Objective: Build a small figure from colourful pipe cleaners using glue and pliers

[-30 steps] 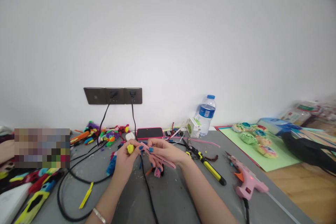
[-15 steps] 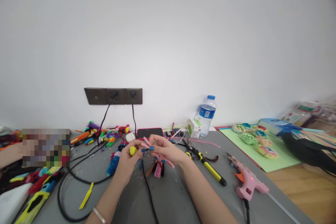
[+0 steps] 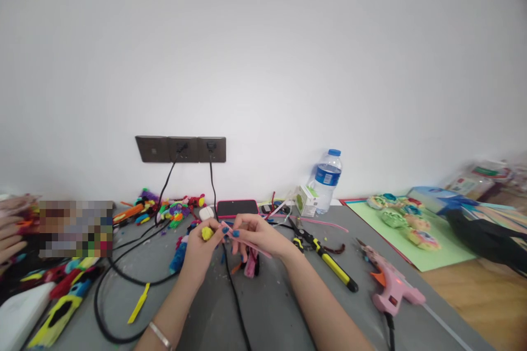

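Note:
My left hand [image 3: 201, 249] is closed round a small yellow fuzzy ball [image 3: 206, 233] held at the fingertips. My right hand [image 3: 257, 237] pinches a pink pipe cleaner [image 3: 246, 239] that runs from the yellow ball back along my fingers. Both hands meet above the grey table [image 3: 272, 307], near its middle. Under them lie a pink and black fuzzy piece [image 3: 251, 264] and a blue fuzzy piece [image 3: 178, 256].
A pink glue gun [image 3: 393, 290] lies at the right, yellow-handled pliers [image 3: 325, 259] beside my right arm. Black cables [image 3: 123, 279] loop from the wall sockets [image 3: 181, 149]. A phone [image 3: 236, 208], water bottle [image 3: 327, 180], pipe-cleaner piles [image 3: 164, 211] and another person's hand [image 3: 10, 230] are around.
The pink pipe cleaner's tip has been drawn in against the yellow ball. My hands stay together, fingers shifting slightly. The other person's hand has come into view at the left edge.

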{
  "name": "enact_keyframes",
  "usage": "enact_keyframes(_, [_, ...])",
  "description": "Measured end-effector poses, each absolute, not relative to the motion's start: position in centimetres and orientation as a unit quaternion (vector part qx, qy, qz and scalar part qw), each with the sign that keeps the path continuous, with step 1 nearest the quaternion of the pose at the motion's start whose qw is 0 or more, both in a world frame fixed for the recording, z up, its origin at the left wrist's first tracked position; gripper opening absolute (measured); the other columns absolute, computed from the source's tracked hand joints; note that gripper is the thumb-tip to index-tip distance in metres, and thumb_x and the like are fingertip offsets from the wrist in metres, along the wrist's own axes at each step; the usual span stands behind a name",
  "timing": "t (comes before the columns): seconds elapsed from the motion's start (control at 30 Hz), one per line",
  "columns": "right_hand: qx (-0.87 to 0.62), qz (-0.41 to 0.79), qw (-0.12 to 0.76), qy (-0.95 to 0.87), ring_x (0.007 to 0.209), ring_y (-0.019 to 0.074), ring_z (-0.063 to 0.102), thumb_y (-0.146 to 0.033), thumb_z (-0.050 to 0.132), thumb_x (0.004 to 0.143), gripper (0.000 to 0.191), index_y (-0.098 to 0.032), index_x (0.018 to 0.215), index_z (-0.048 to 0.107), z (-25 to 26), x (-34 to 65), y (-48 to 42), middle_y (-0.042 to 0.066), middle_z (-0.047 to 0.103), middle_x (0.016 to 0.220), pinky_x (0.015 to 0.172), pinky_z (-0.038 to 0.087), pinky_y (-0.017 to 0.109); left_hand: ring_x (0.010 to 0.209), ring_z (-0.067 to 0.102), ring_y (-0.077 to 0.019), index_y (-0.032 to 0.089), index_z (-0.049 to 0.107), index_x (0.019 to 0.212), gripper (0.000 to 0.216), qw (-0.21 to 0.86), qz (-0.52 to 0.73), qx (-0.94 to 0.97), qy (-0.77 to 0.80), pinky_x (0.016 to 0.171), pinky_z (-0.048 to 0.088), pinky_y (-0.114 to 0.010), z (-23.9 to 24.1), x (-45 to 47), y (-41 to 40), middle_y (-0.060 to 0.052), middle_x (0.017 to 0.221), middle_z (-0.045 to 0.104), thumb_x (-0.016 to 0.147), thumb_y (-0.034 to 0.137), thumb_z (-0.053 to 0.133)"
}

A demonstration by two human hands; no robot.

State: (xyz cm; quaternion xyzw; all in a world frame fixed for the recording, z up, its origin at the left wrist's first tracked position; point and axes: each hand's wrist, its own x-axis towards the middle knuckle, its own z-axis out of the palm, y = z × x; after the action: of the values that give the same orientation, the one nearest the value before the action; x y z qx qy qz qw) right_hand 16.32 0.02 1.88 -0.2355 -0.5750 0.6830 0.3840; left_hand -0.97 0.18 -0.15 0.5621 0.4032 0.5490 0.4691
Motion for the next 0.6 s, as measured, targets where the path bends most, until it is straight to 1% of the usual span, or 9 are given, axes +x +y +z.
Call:
enact_keyframes(0.1, [-0.238,0.687,0.377,-0.574,0.040,0.0090,0.060,-0.045,0.072,0.077,0.034,-0.015,0.078,0.054,1.83,16.40,-0.02,0.000,0.069,0.061,0.040,0.047,0.017,0.053,0.045,-0.0111,0.017,0.057,0.059,0.027,0.475,0.546,0.563,0.400,0.051,0.033,-0.021,0.06,-0.88,0.11,0.003,0.053,0.053,0.071,0.037,0.072])
enact_keyframes(0.27, [-0.237,0.693,0.348,-0.586,0.037,0.0075,0.057,-0.044,0.069,0.080,0.032,-0.016,0.078,0.053,1.61,16.88,0.00,-0.002,0.067,0.059,0.037,0.045,0.015,0.054,0.046,-0.0106,0.016,0.059,0.062,0.027,0.499,0.532,0.558,0.395,0.051,0.034,-0.021,0.10,-0.87,0.00,0.002,0.055,0.055,0.069,0.037,0.074])
enact_keyframes(0.43, [-0.247,0.688,0.331,-0.597,0.033,0.0056,0.050,-0.040,0.067,0.083,0.028,-0.016,0.080,0.052,1.49,17.14,0.02,-0.006,0.061,0.054,0.033,0.042,0.014,0.056,0.048,-0.0100,0.017,0.064,0.082,0.024,0.537,0.510,0.562,0.369,0.051,0.035,-0.019,0.09,-0.99,0.15,0.003,0.062,0.056,0.072,0.036,0.074])
enact_keyframes(0.5, [-0.250,0.683,0.330,-0.602,0.033,0.0049,0.049,-0.039,0.067,0.083,0.027,-0.016,0.080,0.052,1.54,17.18,-0.02,-0.007,0.059,0.053,0.033,0.041,0.013,0.054,0.047,-0.0092,0.017,0.063,0.081,0.023,0.550,0.500,0.564,0.361,0.049,0.034,-0.018,0.20,-1.03,0.09,0.004,0.062,0.057,0.073,0.036,0.074])
enact_keyframes(0.6, [-0.258,0.678,0.328,-0.605,0.034,0.0047,0.048,-0.041,0.067,0.083,0.028,-0.017,0.082,0.052,1.62,17.25,-0.06,-0.007,0.059,0.054,0.033,0.039,0.013,0.049,0.044,-0.0073,0.017,0.060,0.074,0.025,0.566,0.492,0.559,0.353,0.046,0.033,-0.017,0.44,-1.07,-0.07,0.004,0.061,0.057,0.074,0.038,0.073])
